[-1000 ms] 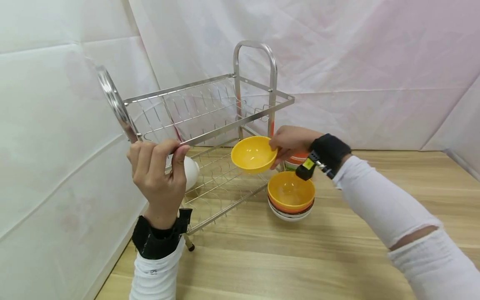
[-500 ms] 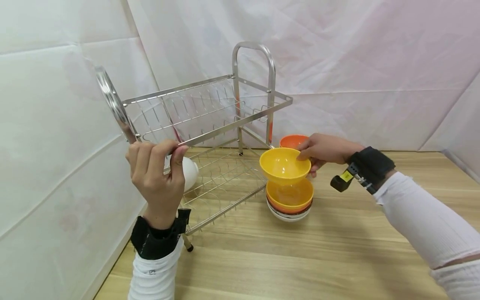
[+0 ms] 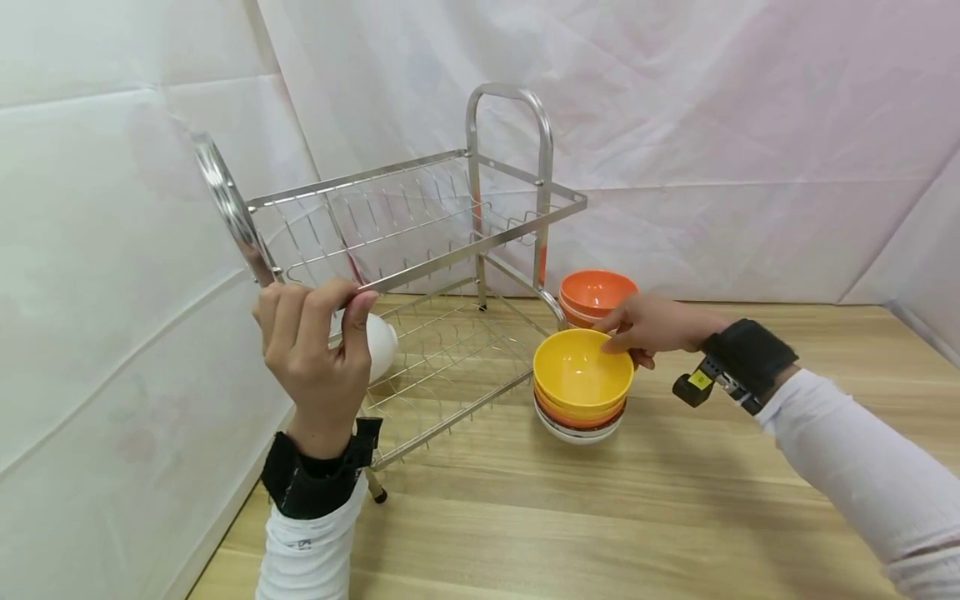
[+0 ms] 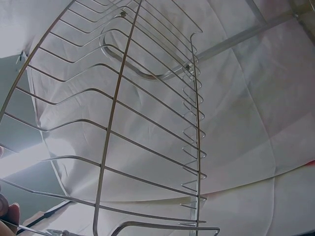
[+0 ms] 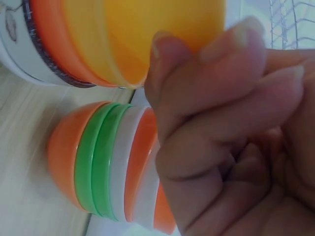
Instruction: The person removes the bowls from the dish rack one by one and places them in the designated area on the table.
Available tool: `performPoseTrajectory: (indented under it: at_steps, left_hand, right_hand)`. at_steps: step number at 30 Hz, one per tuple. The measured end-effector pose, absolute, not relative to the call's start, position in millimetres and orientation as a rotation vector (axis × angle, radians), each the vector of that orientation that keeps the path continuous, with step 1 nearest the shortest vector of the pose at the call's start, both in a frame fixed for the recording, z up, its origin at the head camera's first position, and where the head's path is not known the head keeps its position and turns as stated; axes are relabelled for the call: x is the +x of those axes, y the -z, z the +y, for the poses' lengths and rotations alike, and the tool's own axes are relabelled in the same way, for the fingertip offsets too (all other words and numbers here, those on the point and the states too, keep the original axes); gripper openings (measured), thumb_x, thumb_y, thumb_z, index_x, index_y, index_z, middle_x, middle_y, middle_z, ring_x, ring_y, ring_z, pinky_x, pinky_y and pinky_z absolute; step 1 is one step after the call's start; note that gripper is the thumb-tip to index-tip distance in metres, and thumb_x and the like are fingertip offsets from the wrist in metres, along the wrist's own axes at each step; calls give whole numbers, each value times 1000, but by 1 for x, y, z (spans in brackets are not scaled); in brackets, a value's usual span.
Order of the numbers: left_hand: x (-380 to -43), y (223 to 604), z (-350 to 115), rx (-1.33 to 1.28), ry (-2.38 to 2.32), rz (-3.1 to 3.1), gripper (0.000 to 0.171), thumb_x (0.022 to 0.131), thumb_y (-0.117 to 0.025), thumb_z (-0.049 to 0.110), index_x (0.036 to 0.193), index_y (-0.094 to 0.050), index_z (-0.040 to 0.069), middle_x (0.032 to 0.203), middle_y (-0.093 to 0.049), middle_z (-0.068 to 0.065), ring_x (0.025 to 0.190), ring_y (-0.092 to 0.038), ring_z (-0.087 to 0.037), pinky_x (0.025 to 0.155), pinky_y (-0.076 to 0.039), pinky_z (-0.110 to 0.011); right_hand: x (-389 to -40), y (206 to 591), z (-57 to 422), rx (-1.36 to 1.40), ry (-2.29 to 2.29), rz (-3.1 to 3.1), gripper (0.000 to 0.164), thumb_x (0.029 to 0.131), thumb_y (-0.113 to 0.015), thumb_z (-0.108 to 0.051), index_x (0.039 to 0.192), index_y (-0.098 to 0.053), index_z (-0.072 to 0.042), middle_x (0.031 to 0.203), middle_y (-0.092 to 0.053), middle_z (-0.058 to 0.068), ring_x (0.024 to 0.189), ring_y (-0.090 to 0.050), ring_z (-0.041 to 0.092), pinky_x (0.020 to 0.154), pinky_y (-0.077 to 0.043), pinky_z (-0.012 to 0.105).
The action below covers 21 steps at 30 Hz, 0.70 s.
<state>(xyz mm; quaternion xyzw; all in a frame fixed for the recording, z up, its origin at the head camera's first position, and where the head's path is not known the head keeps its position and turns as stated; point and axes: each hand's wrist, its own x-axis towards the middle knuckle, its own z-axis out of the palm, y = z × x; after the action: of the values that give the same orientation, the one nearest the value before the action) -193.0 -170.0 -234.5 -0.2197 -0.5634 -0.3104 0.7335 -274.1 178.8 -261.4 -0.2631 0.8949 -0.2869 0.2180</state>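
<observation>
My right hand (image 3: 651, 325) pinches the right rim of a yellow bowl (image 3: 576, 375), which sits at the top of a bowl stack beside the rack. Below it in the stack are another yellow bowl, an orange one and white bowls (image 3: 576, 435) with a dark rim. Up close in the right wrist view, the fingers (image 5: 216, 83) bend at the yellow bowl's (image 5: 167, 29) edge. My left hand (image 3: 315, 358) grips the front rail of the metal dish rack (image 3: 450, 260) between thumb and fingers. From beneath, the left wrist view shows the rack's wires (image 4: 118, 98).
A second stack with an orange bowl (image 3: 598, 292) on top stands behind, near the rack's right leg; its lower bowls (image 5: 106, 157) are green, white and orange. A white rounded dish (image 3: 381, 346) lies on the rack's lower tier. White cloth walls (image 3: 712, 150) enclose the wooden table (image 3: 675, 517).
The right hand has carried the yellow bowl rightward, away from the rack, and lowered it onto the front stack. The left hand stays on the rail.
</observation>
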Motion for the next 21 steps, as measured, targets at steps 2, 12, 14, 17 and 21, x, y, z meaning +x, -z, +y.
performPoseTrajectory:
  at_steps: [2, 12, 14, 17, 21]
  left_hand:
    - [-193, 235, -170, -485, 684, -1241, 40, 88, -66, 35, 74, -61, -2, 63, -42, -15, 67, -34, -38, 71, -24, -42]
    - [-194, 235, -170, -484, 689, -1238, 40, 88, -66, 35, 74, -61, -2, 63, -42, -14, 67, -34, -38, 71, -24, -41]
    - [-194, 235, -170, -485, 690, -1238, 40, 88, -66, 35, 74, -61, -2, 63, -42, -14, 67, -34, -38, 71, -24, -41]
    - [-195, 235, -170, -486, 690, -1241, 40, 89, -66, 35, 74, -61, -2, 63, -42, -14, 67, -34, -38, 71, -24, -41]
    - [-196, 236, -171, -484, 687, -1243, 40, 89, -65, 35, 74, -61, -2, 63, -41, -14, 68, -34, -38, 71, -24, -40]
  right_hand:
    - [-274, 264, 178, -745, 778, 2466, 16, 94, -61, -13, 108, -67, -7, 62, -55, 3, 50, -50, 25, 50, -45, 27]
    - [-276, 270, 174, -720, 704, 2464, 12, 95, -60, -13, 104, -66, -7, 62, -54, 3, 49, -47, 15, 49, -42, 26]
    - [-276, 271, 174, -717, 690, 2462, 12, 95, -60, -14, 104, -65, -7, 62, -55, 3, 48, -47, 15, 49, -43, 27]
    - [-276, 269, 173, -716, 654, 2462, 13, 96, -59, -16, 103, -65, -7, 62, -56, 3, 47, -48, 15, 49, -44, 28]
    - [-275, 255, 165, -693, 535, 2548, 26, 97, -58, -19, 116, -64, -3, 62, -57, 5, 46, -48, 14, 51, -46, 30]
